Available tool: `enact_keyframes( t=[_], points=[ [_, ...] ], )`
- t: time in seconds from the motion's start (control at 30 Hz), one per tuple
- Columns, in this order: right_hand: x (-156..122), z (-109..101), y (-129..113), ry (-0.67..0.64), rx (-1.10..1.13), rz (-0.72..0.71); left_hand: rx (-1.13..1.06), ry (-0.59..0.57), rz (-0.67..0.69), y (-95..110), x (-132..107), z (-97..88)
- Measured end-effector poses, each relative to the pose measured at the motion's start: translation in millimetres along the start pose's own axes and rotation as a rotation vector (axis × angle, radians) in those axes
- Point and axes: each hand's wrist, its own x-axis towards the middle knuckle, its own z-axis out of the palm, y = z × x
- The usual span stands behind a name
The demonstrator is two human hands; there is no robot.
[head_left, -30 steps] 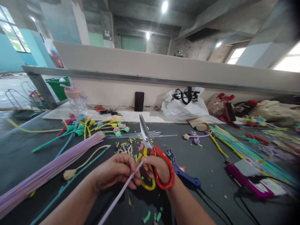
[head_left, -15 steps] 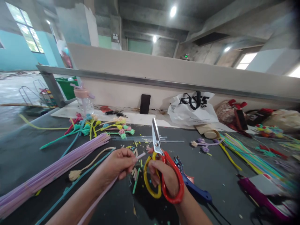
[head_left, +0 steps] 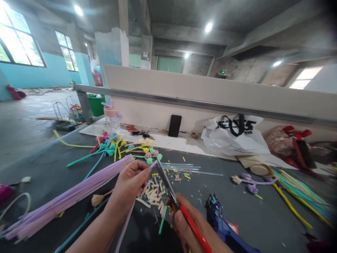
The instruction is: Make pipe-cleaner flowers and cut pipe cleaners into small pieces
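My left hand [head_left: 131, 181] pinches a pale lilac pipe cleaner [head_left: 125, 225], whose short end sticks out past the fingertips while the long part trails down toward me. Closed round the handles of a pair of scissors [head_left: 168, 183] is my right hand [head_left: 185, 219]. The blade tips reach the short end of the pipe cleaner; whether they grip it I cannot tell. Red shows on the near handle, and the other handle is mostly hidden by the hand. Below the blades lies a heap of short cut pieces [head_left: 155, 196] in cream, pink and green.
A bundle of lilac pipe cleaners [head_left: 79, 193] lies at the left, with colourful pipe-cleaner flowers [head_left: 112, 149] behind it. A blue glue gun [head_left: 223, 225] rests at the right. Along the back stand a phone [head_left: 174, 125], a white bag [head_left: 234, 137] and a cup [head_left: 111, 121].
The scissors have turned edge-on and tilted left, their tips now at the pipe cleaner's end. My view has swung left, and both hands have come closer together.
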Motion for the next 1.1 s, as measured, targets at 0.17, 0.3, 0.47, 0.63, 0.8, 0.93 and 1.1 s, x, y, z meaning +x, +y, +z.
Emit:
enact_keyframes(
  t=[0.17, 0.3, 0.47, 0.63, 0.8, 0.93, 1.1],
  points=[
    [-1, 0, -10, 0.02, -0.325, -0.06, 0.04, 0.001, -0.01, -2, -2, 3.8],
    [-2, 2, -8, 0.031, -0.333, -0.042, 0.086, -0.019, -0.023, -3, -3, 6.1],
    [-1, 1, -2, 0.028, -0.344, -0.042, 0.127, -0.027, -0.017, -3, -3, 4.5],
    [0, 0, 3, 0.054, -0.374, -0.055, 0.194, -0.063, 0.018, -7, -1, 1.5],
    [-1, 1, 7, 0.077, -0.379, -0.046, 0.245, -0.094, 0.014, -10, 3, 0.9],
    [1, -1, 10, 0.095, -0.349, -0.03, 0.212, -0.129, -0.056, -13, 5, 2.9],
    [3, -10, 6, 0.185, -0.276, 0.041, 0.162, -0.166, -0.095, -18, 6, 4.1]
  ],
)
